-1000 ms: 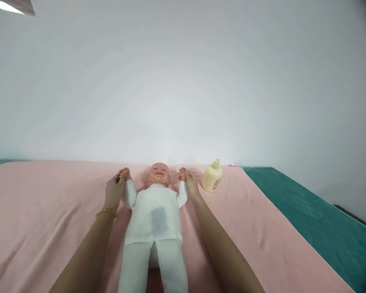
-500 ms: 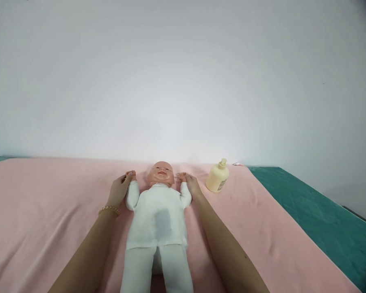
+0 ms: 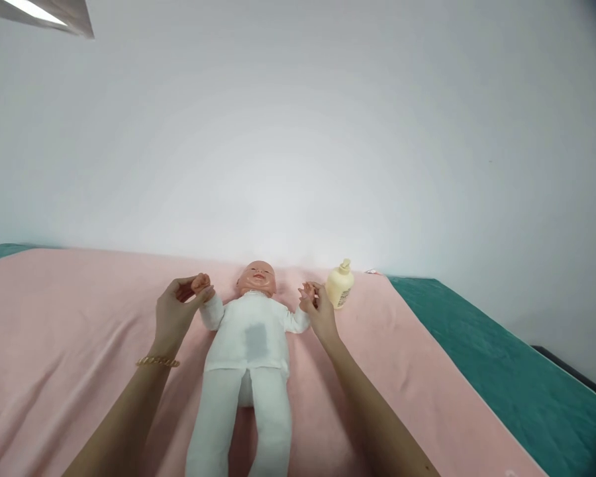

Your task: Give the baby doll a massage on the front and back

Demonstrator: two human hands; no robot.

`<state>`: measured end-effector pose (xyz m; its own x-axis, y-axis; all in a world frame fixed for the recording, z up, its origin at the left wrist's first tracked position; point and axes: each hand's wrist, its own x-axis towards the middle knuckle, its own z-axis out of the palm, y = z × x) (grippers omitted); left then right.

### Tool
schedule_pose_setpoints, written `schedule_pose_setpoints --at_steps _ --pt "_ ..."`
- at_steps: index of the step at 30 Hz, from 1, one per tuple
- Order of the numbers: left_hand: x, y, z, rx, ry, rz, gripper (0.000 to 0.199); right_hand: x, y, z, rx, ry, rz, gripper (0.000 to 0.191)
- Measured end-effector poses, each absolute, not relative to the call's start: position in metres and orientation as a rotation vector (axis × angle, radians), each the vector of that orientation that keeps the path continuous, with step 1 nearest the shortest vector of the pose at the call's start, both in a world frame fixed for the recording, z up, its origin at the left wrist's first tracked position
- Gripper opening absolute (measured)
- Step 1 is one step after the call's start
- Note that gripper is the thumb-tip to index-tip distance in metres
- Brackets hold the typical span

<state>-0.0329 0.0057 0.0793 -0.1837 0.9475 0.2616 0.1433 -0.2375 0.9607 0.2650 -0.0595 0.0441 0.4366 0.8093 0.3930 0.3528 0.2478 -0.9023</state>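
A baby doll (image 3: 248, 331) in a white top and white trousers lies on its back, head toward the wall, with a grey patch on its chest. My left hand (image 3: 175, 311), a bracelet on its wrist, pinches the doll's hand at the left side between thumb and fingers. On the other side my right hand (image 3: 322, 313) grips the doll's other hand, thumb and fingers round it. Both doll arms are bent outward from the body. Just beyond my right hand stands a pale yellow pump bottle (image 3: 340, 285), upright.
A pink cloth (image 3: 104, 298) lies under the doll and bottle, with some creases at the left. Green surface (image 3: 477, 344) shows along the right and at the far left corner. A white wall (image 3: 298, 132) rises behind. A lamp edge (image 3: 54, 13) hangs at upper left.
Both my hands have moved outward, drawing the doll's hands farther from its head. The view has shifted a little, and the lamp edge has come into sight.
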Motion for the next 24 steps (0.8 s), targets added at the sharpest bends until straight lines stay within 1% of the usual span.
schedule_pose_setpoints --at_steps 3,6,8,11,16,20,24 --pt "-0.046 -0.023 0.076 1.377 1.401 1.509 0.061 0.257 -0.099 0.045 -1.474 -1.223 0.378 0.046" --pt "-0.058 -0.052 0.067 1.377 1.57 1.446 0.07 0.246 -0.136 0.039 -1.644 -1.329 0.345 0.05" --pt "-0.064 -0.069 0.058 1.385 1.681 1.367 0.069 0.238 -0.158 0.031 -1.725 -1.396 0.372 0.05" --pt "-0.072 -0.091 0.043 1.432 1.821 1.15 0.07 0.228 -0.182 0.017 -1.773 -1.508 0.363 0.049" --pt "-0.077 -0.106 0.022 1.568 1.79 0.846 0.067 0.219 -0.199 -0.005 -1.695 -1.603 0.296 0.05" --pt "-0.081 -0.101 0.017 1.611 1.748 0.886 0.065 0.219 -0.2 -0.008 -1.715 -1.531 0.255 0.052" --pt "-0.096 -0.085 0.017 1.534 1.736 0.979 0.069 0.24 -0.193 0.003 -1.795 -1.308 0.215 0.047"
